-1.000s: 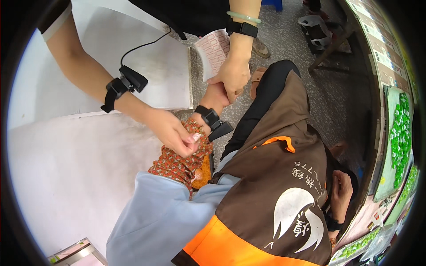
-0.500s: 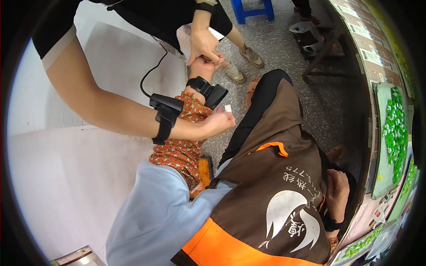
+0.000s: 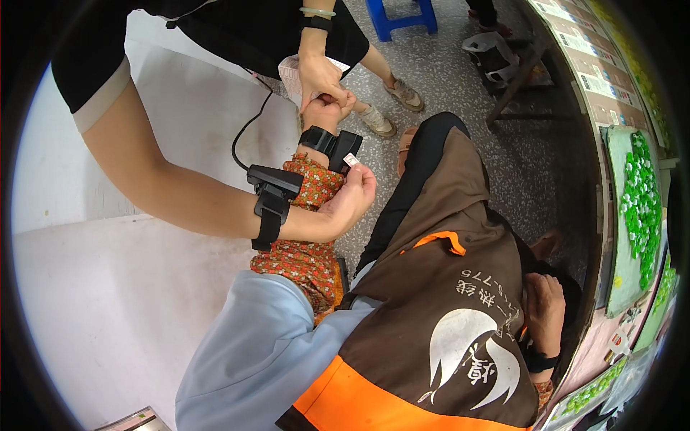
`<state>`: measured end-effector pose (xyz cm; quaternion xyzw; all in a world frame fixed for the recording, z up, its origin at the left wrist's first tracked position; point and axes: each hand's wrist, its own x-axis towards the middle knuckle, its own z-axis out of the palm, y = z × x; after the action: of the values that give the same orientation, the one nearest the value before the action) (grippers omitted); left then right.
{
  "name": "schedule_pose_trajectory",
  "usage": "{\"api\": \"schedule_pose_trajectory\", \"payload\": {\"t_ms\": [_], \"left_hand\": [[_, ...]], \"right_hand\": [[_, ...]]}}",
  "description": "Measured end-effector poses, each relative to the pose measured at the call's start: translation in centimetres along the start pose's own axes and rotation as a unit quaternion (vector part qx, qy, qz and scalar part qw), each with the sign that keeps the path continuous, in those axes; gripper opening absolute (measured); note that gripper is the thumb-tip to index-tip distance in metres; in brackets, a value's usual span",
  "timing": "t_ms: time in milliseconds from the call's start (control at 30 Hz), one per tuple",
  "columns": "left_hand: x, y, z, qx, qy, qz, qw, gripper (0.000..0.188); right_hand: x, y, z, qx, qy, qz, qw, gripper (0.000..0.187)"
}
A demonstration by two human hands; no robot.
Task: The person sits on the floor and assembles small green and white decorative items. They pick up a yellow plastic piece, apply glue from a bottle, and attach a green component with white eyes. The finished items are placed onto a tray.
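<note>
My left arm, in a floral oversleeve [image 3: 298, 269], reaches forward with a black wrist device [image 3: 332, 147] strapped on. Another person's hand [image 3: 318, 77] grips my left hand [image 3: 320, 113], and most of my fingers are hidden under it. The same person's other hand [image 3: 352, 195] pinches a small white printed label [image 3: 351, 159] at the edge of that device. My right hand [image 3: 546, 305] rests low beside the table edge with its fingers loosely bent, and nothing shows in it. A black band [image 3: 540, 360] circles that wrist.
The person's forearm carries another black device [image 3: 273, 190] with a cable [image 3: 241, 140]. A brown and orange apron [image 3: 438, 302] covers my lap. On the right, a table holds a tray of green pieces [image 3: 640, 208]. A blue stool [image 3: 402, 16] stands ahead; a pale wall [image 3: 108, 309] is at left.
The person's pinching hand has moved up with the label, from beside my sleeve to the edge of my wrist device. My left hand is still gripped; my right hand has not visibly moved.
</note>
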<state>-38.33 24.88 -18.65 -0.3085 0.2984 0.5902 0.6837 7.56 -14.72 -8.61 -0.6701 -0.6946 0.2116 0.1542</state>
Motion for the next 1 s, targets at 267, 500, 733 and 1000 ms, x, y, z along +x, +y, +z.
{"api": "schedule_pose_trajectory", "payload": {"t_ms": [267,500,733,1000], "left_hand": [[-0.8,-0.3,-0.2,-0.049,-0.008,-0.029,0.998,0.011],[-9.0,-4.8,-6.1,-0.338,0.070,-0.156,0.926,0.008],[-13.6,-7.9,-11.3,-0.499,0.160,-0.191,0.830,0.013],[-14.7,-8.7,-9.4,-0.504,0.201,-0.159,0.825,0.015]], "right_hand": [[-0.1,0.2,0.1,0.006,0.003,0.008,1.000,0.019],[-0.1,0.2,0.3,0.001,0.000,0.014,1.000,0.019],[0.0,0.3,0.3,0.003,-0.004,0.014,1.000,0.018],[-0.1,0.2,0.4,0.005,-0.012,0.023,1.000,0.017]]}}
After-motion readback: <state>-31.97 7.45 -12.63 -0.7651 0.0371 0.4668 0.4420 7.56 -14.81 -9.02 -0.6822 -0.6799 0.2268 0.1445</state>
